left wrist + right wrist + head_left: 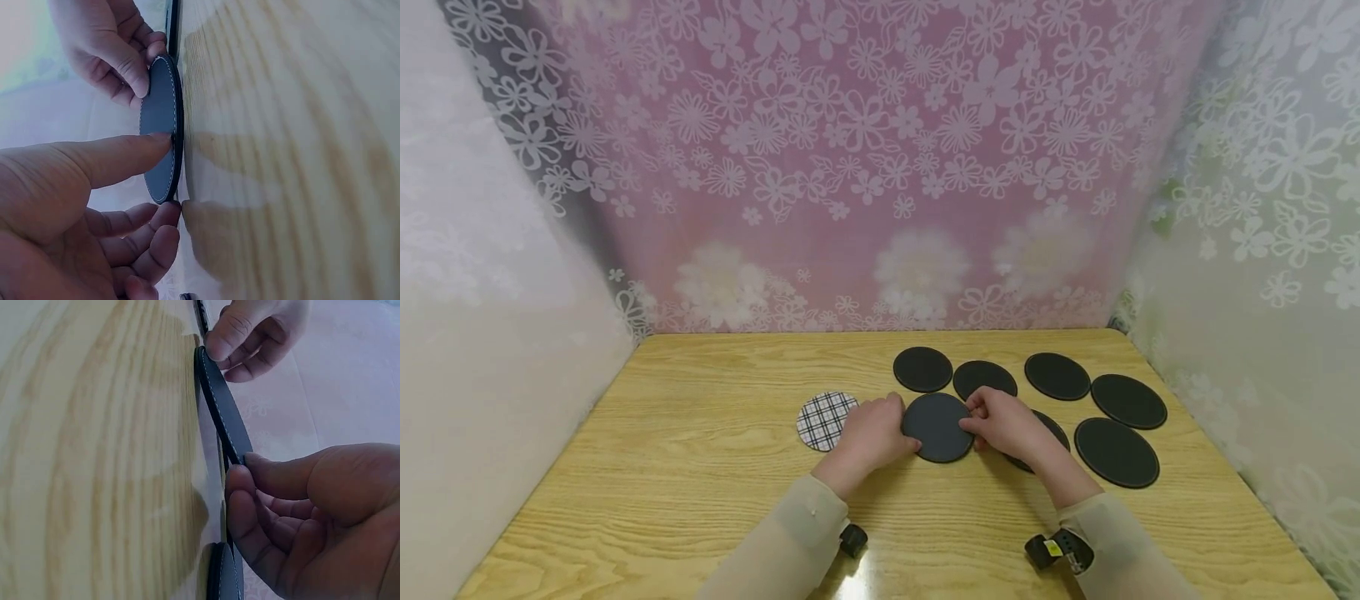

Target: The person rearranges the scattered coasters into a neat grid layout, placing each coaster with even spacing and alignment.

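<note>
Between both hands is a round, dark coaster (937,427) with pale stitching round its rim, low over the wooden table. My left hand (874,435) holds its left side. In the left wrist view, the left thumb (128,159) lies across the coaster's face, and the fingers curl at its edge. The right hand (1003,423) pinches the opposite edge between thumb and fingertips. From the right wrist view, the coaster tilts, with the edge in the right hand raised. A plaid black-and-white coaster (822,422) lies left of my left hand, partly covered by it.
Several black coasters lie flat behind and to the right, among them one at the back (923,369) and one at the far right (1117,452). Another black coaster (1052,429) is partly under the right forearm. A floral pink curtain (880,167) hangs behind the table (700,500).
</note>
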The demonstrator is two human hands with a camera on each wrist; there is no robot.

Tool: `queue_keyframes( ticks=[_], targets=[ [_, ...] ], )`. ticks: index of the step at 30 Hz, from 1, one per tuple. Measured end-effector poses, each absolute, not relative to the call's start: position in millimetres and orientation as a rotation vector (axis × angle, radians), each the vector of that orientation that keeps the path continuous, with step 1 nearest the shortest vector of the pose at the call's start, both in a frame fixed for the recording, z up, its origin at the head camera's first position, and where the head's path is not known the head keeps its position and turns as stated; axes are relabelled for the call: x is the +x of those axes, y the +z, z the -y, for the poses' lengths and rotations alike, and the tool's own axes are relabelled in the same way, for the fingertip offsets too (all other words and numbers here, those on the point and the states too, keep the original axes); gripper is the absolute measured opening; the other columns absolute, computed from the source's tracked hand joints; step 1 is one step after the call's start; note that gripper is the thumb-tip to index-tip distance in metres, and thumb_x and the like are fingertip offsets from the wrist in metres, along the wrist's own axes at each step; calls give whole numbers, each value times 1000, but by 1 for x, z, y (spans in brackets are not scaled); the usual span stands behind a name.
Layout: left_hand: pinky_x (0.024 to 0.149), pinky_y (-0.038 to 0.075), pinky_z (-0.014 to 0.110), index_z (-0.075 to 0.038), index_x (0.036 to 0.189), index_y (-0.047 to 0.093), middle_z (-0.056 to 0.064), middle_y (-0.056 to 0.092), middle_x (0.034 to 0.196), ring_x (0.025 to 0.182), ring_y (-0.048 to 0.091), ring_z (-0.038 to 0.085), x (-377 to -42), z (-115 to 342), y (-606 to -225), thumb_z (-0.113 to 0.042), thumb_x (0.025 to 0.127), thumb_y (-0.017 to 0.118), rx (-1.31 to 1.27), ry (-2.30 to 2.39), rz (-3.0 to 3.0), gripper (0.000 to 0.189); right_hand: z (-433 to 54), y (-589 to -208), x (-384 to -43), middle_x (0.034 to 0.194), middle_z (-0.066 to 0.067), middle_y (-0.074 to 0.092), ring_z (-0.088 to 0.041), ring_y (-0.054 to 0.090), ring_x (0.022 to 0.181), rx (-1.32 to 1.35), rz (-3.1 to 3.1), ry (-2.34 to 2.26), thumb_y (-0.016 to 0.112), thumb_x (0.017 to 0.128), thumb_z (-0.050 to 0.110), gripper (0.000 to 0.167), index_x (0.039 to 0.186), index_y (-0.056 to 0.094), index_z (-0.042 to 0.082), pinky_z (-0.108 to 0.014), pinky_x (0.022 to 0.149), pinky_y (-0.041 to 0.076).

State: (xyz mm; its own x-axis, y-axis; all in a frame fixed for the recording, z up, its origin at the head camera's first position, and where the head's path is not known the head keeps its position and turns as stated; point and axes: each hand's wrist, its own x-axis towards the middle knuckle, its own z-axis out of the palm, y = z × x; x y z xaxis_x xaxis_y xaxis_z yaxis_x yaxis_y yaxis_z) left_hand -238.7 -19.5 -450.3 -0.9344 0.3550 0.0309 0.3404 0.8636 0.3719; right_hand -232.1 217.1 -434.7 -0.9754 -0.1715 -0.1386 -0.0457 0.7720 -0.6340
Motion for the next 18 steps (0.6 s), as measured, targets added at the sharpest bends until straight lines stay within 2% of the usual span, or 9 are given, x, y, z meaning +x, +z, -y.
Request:
queue_keyframes(
  ticks=[9,18],
  targets=[
    [77,55,40,-8,116,69,2,70,90,81,67,21,-239,20,-450,-37,89,95,499,679,-2973,48,-217,-439,-234,91,-10,63,-21,70,69,-188,-2706,-1121,68,111,8,20,126,59,-1,-39,76,55],
    [86,57,45,-4,126,69,8,75,102,95,72,29,-241,21,-446,-37,91,94,461,759,-3023,54,-215,-440,-234,94,-13,66,-25,71,73,-165,-2630,-1334,67,111,7,24,130,56,-3,-42,72,60]
  ],
)
